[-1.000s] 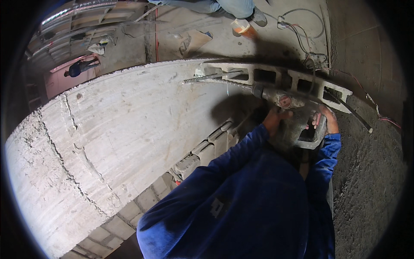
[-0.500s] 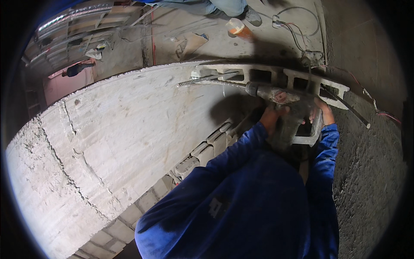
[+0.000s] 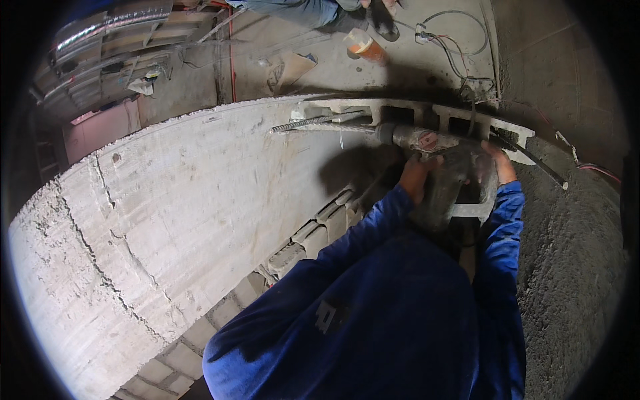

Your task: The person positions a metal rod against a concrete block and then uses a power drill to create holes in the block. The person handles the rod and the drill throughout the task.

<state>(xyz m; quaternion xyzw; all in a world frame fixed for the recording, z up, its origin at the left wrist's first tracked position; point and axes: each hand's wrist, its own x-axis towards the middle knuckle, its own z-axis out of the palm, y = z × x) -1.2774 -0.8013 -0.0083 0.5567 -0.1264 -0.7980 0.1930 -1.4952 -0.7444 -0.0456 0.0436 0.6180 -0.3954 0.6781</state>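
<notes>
I hold a dusty grey hammer drill [image 3: 445,183] level above a row of hollow concrete blocks [image 3: 433,119]. My left hand [image 3: 415,177] is closed on the drill's body. At its rear handle, my right hand [image 3: 500,162] is wrapped round the grip; some of its fingers are hidden behind the tool. From the black chuck [image 3: 385,133] a long bit [image 3: 333,127] points left, close beside a ribbed steel bar [image 3: 300,124]. Whether the bit's tip touches anything I cannot tell. Another steel bar [image 3: 543,171] sticks out from the blocks, right of my right hand.
A broad pale concrete surface [image 3: 180,193] spreads to the left, with cracks in it. Stacked blocks [image 3: 312,237] line its near edge, and rough grey concrete [image 3: 560,267] lies at right. Beyond are an orange container [image 3: 368,48], cables [image 3: 460,57] and another person's leg [image 3: 293,9].
The drill and both hands keep their hold, with the whole view shifted slightly. At the top, the other person's shoe has moved and a hand shows near it. A distant figure at left no longer shows.
</notes>
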